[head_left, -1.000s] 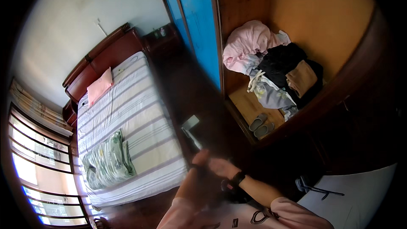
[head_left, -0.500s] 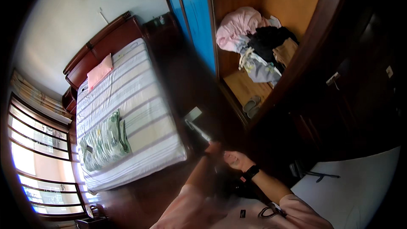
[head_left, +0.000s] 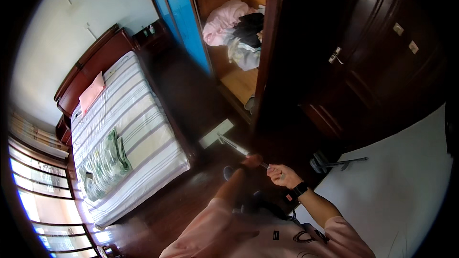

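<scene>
A flat mop with a pale rectangular head [head_left: 216, 134] rests on the dark floor, near the bed's right side. Its light pole [head_left: 234, 146] slants back toward me. My left hand [head_left: 251, 161] is closed around the pole, somewhat blurred and dark. Behind it, the pole's near end meets my right hand [head_left: 283, 176], whose fingers are closed on it. A dark watch sits on my right wrist. Below my left hand, part of a foot or slipper [head_left: 228, 172] shows on the floor.
On the left stands a bed [head_left: 158, 138] with a striped sheet, a pink pillow [head_left: 92, 91] and a folded green-white cover [head_left: 106, 167]. Ahead, an open wardrobe [head_left: 239, 79] holds piled clothes. A dark door [head_left: 354, 81] is at right, near a grey long-handled thing [head_left: 330, 163] by the white wall.
My view has swung right, so bed and wardrobe sit further left and the door shows more. The mop head now appears longer, and my hands are further apart along the pole.
</scene>
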A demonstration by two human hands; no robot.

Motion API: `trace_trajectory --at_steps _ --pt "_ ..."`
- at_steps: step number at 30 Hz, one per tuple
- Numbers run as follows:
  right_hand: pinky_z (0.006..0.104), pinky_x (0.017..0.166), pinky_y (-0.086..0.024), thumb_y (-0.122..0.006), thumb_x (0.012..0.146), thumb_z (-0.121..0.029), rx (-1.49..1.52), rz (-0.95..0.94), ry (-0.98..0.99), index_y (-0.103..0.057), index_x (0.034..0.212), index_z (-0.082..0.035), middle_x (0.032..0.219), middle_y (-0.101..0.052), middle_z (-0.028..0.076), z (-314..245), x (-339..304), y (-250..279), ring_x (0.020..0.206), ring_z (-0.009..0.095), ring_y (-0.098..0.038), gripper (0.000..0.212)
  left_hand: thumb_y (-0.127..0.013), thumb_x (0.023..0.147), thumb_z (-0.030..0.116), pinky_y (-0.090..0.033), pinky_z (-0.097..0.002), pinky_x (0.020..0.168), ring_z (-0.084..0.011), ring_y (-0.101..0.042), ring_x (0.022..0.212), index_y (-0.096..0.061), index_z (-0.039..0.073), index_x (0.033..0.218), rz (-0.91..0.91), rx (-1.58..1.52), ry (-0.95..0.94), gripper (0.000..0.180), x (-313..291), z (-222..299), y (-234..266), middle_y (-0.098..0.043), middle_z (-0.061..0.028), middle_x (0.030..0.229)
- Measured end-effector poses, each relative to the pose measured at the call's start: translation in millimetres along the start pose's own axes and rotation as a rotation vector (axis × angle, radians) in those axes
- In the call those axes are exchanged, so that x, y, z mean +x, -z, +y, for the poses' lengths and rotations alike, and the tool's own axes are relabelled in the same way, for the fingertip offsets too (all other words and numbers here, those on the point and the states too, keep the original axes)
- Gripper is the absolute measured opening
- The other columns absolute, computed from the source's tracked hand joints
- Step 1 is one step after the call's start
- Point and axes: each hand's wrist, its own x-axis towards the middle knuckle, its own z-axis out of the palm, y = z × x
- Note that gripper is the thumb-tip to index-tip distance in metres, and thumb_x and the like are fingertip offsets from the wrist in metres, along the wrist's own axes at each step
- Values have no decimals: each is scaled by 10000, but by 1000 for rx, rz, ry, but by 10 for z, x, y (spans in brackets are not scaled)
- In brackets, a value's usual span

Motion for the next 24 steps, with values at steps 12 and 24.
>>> trace_trajectory --at_steps 12,24 --pt "167 354 -268 -434 978 -160 85 -113 -26 -450 820 -38 659 -444 -4 -60 -286 329 436 40 -409 200 -497 820 150 -481 -387 506 -249 -614 712 -602 63 848 -66 265 -109 139 303 -79 -831 -592 -104 828" --pt "167 344 -272 -461 958 -112 -36 -94 47 -434 833 -45 683 -484 26 -157 482 -391 428 38 -399 145 -438 891 160 -477 -406 791 -335 -603 901 -634 41 963 -110 -76 87 240 168 -654 81 -608 -180 920"
